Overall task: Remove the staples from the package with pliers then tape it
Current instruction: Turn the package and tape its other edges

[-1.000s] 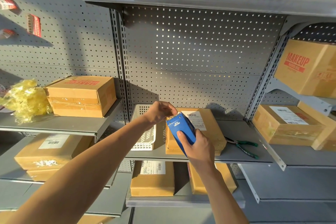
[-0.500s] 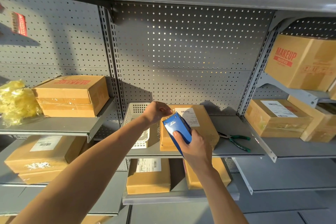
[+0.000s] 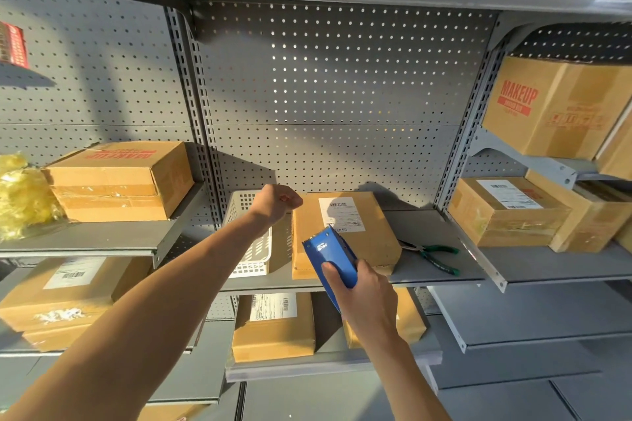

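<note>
- While the right hand point(image 3: 367, 297) grips the blue tape dispenser point(image 3: 330, 258) over the package point(image 3: 355, 243), the left hand point(image 3: 277, 203) pinches at its 10 o'clock corner.
- Pliers point(image 3: 432, 255) lie at the package's 3 o'clock.

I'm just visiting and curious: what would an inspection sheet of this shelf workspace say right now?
Surface: grey metal shelf against a perforated back panel.
Job's things: flat cardboard package with a white label lies on the shelf; blue tape dispenser is held at its near edge; green-handled pliers lie on the shelf to its right, untouched.
Clutter: white plastic basket left of the package; yellow plastic bundle far left.
Hands: right hand grips the dispenser; left hand is curled at the package's far left corner, what it holds cannot be told.
Cables: nothing seen.
Surroundings: more cardboard boxes on neighbouring shelves, one marked MAKEUP.
</note>
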A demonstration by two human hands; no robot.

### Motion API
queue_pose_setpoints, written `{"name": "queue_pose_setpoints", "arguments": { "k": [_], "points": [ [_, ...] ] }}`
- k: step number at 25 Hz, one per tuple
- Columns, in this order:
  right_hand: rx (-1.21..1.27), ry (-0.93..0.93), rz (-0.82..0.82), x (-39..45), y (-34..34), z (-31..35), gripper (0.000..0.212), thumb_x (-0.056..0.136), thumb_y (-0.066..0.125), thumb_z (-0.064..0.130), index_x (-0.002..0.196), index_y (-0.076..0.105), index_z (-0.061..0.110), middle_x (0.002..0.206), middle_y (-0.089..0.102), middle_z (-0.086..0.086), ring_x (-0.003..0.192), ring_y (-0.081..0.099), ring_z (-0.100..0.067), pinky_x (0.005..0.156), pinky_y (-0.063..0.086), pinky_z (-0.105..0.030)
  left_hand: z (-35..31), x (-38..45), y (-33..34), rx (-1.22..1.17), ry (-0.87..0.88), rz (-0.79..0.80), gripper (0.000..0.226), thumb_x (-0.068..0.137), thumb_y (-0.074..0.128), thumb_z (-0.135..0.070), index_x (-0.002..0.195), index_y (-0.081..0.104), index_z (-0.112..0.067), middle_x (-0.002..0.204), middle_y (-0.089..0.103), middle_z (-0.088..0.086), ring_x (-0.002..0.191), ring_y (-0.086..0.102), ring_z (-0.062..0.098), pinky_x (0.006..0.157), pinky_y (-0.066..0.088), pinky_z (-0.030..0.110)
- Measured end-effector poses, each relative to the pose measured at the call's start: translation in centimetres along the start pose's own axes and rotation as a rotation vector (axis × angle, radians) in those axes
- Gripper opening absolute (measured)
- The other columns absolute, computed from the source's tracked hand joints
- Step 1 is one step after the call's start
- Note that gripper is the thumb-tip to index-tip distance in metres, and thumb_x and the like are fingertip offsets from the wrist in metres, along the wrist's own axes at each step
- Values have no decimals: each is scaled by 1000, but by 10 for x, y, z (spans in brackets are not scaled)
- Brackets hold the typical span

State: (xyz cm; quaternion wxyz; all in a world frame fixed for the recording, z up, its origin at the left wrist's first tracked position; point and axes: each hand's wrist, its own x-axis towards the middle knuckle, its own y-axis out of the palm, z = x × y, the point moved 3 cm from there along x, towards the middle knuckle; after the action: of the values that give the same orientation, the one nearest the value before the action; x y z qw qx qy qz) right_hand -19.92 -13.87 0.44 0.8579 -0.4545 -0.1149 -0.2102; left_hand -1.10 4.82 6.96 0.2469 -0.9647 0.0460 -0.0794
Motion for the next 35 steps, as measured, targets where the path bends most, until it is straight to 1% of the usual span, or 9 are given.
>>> {"name": "queue_pose_setpoints", "arguments": {
  "k": [3,7,9,12,14,21,26,30,35],
  "points": [
    [21,60,16,-14,2,-5,54,89,43,80,90,56,28,69,60,15,59,59,-6,51,39,-17,0,3,-6,5,-1,34,11,82,78,-3,84,76,-13,87,75,6,88,71,25,89,58,38],
    [137,173,44,-26,13,-10,63,84,40,88,83,57,27,67,65,13,60,65,-8,57,54,-26,-4,2,1,78,45,105,18,82,79,-7,75,74,-22,82,74,-2,83,71,19,90,57,35],
    [238,252,75,-30,18,-10,59,86,49,83,78,57,26,65,67,10,60,67,-9,58,57,-31,-5,4,6,127,64,129,14,83,79,-10,77,74,-22,85,75,1,88,72,22,89,57,35],
    [400,322,100,-36,23,-7,58,84,55,79,75,59,22,63,67,9,58,65,-8,53,51,-24,-5,5,12,191,81,146,5,85,78,-13,86,77,-17,88,73,0,85,69,17,84,53,28],
    [476,355,106,-39,28,-5,57,84,57,75,75,60,20,61,66,11,56,62,-6,50,45,-17,-3,5,15,239,79,167,8,86,77,-13,93,78,-13,91,73,0,85,67,14,84,51,27],
    [572,393,153,-50,41,-7,47,93,67,59,73,55,18,56,59,16,48,52,-5,50,41,-21,7,9,24,324,88,218,7,86,77,-17,93,79,-18,94,73,-3,89,67,15,87,53,28],
    [634,457,164,-61,54,-10,58,86,65,70,70,51,17,52,52,12,47,42,-6,51,37,-28,14,9,31,399,81,282,14,86,77,-22,99,79,-20,100,74,-2,92,66,15,85,52,28],
    [655,506,172,-66,65,-12,62,77,63,79,73,57,18,58,59,8,51,54,-9,52,43,-27,24,9,36,391,47,303,13,84,79,-23,97,80,-21,99,75,-1,92,68,15,82,52,27],
    [662,516,181,-67,70,-17,47,91,68,61,75,59,18,60,62,8,51,56,-5,52,44,-21,29,11,43,392,15,299,12,84,79,-26,97,80,-25,98,74,-4,89,64,12,80,47,23]
  ]
}}
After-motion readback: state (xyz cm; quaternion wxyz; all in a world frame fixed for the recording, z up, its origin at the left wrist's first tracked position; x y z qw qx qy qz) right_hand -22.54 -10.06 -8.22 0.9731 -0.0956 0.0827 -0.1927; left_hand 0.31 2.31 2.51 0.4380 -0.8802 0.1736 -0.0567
